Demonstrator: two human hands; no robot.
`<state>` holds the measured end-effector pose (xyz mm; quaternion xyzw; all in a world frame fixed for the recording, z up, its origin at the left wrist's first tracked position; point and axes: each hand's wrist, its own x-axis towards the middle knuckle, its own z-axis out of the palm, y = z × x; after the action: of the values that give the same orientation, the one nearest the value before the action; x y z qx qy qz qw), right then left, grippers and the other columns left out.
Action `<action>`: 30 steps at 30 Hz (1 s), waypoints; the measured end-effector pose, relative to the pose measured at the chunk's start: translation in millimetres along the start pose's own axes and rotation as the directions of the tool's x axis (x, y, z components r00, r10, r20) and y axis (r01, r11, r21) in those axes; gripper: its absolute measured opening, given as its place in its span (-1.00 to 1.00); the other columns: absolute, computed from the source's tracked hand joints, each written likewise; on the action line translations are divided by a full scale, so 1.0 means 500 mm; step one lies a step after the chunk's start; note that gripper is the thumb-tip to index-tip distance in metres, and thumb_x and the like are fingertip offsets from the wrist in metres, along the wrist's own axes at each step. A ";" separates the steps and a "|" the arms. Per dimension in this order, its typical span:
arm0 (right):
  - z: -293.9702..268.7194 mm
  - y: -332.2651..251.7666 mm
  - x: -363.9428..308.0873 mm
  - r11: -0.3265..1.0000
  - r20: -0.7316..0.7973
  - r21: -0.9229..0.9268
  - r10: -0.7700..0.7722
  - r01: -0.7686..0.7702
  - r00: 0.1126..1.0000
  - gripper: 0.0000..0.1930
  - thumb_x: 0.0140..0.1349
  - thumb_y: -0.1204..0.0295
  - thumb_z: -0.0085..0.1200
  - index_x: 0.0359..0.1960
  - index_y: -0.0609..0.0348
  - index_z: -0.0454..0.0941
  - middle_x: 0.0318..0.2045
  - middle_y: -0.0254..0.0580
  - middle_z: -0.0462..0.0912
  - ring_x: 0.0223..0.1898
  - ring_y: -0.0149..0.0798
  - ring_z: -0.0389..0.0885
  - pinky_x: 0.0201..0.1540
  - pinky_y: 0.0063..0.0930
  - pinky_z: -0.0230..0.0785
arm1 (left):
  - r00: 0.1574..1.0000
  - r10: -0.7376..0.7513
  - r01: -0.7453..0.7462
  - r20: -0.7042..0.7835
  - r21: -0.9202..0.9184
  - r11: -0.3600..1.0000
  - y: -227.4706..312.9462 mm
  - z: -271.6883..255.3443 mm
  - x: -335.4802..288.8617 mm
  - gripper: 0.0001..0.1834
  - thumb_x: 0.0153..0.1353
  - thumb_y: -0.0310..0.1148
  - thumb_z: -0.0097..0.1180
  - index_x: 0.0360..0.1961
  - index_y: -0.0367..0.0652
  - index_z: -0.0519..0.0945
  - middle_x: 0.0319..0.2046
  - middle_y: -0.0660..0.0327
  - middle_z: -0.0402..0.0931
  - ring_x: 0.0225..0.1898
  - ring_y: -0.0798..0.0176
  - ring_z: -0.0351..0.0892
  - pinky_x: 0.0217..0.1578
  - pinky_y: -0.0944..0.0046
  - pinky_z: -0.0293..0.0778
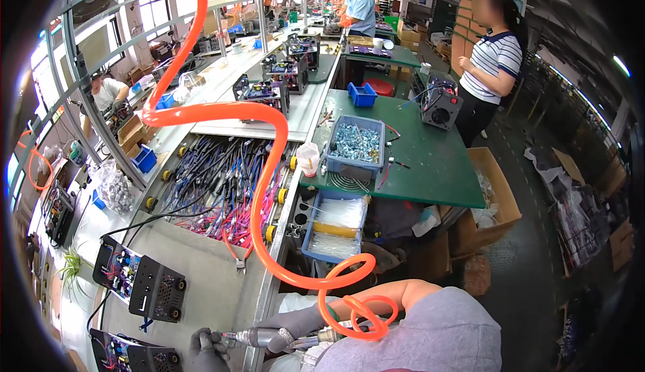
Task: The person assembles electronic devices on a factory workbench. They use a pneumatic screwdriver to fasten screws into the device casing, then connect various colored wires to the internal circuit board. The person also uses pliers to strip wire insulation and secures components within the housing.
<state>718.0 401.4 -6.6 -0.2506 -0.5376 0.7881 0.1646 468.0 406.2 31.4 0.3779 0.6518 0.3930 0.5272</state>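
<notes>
In my right hand [285, 328], in a dark grey glove, is an air screwdriver [255, 337] with a metal body, lying nearly level. An orange coiled air hose [272, 184] hangs in front of me and loops down beside my right forearm. My left hand [207, 346], also gloved, has its fingers curled at the screwdriver's tip; whatever they pinch is too small to make out. Left of my hands stand two black-cased units with exposed circuit boards: an upper unit [138, 281] and a lower unit [131, 355].
Wire bundles [222, 184] fill a section of the line ahead. To the right, a green table [430, 150] carries a blue bin of metal parts [356, 140]. Below it sits a bin of white ties [336, 221]. One person stands right, others farther off.
</notes>
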 end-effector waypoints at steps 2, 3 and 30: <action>-0.010 0.007 0.009 0.998 0.010 -0.016 -0.063 0.063 0.998 -0.37 0.12 0.07 0.22 0.10 0.22 0.34 -0.26 -0.24 0.51 -0.30 -0.39 0.53 -0.29 -0.47 0.43 | 0.992 0.122 -0.102 0.038 -0.338 0.936 -0.061 0.003 0.066 -0.87 0.38 -0.30 0.08 -0.24 -0.13 0.50 -0.56 0.24 0.45 -0.76 0.32 0.27 -0.77 0.35 0.25; -0.013 0.014 0.014 0.997 0.010 -0.010 -0.070 0.070 0.997 -0.38 0.13 0.07 0.23 0.10 0.21 0.34 -0.26 -0.24 0.51 -0.29 -0.39 0.54 -0.28 -0.47 0.44 | 0.993 0.106 -0.074 0.051 -0.429 0.900 -0.071 0.010 0.078 -0.84 0.40 -0.26 0.05 -0.26 -0.10 0.50 -0.58 0.29 0.44 -0.76 0.40 0.24 -0.79 0.41 0.21; -0.031 0.027 0.030 0.991 -0.051 0.053 -0.122 0.125 0.991 -0.46 0.14 0.19 0.23 0.09 0.19 0.40 -0.33 -0.17 0.61 -0.42 -0.28 0.64 -0.40 -0.47 0.50 | 0.972 0.231 -0.222 -0.041 -0.474 0.852 -0.055 0.068 0.066 -0.72 0.43 -0.12 0.01 -0.36 -0.06 0.43 -0.68 0.42 0.24 -0.78 0.53 0.14 -0.83 0.48 0.07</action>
<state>714.9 416.4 -27.0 -0.2309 -0.5258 0.7848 0.2329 493.9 429.1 -11.0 0.3147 0.4818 0.5966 0.5594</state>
